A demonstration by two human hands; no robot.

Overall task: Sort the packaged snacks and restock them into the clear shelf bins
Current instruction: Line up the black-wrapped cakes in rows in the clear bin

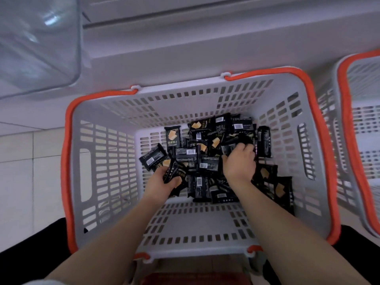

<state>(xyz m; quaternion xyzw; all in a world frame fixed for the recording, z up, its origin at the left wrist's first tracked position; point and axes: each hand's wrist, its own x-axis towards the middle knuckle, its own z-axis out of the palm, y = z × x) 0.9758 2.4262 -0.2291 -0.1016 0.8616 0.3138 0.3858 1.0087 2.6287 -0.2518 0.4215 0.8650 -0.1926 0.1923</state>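
Head view, grey basket (107, 161) (orange-rimmed), tiled floor (30, 161)

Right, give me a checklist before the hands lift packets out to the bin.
1. Left hand gripping packets: ok, fingers closed round a bunch.
2. Right hand has a firm hold: cannot tell, fingers buried in the pile.
3. Basket upright and steady: ok.
4. Clear bin within view, upper left: ok.
5. Bin has room: cannot tell, blurred.
6. All packets the same kind: cannot tell.
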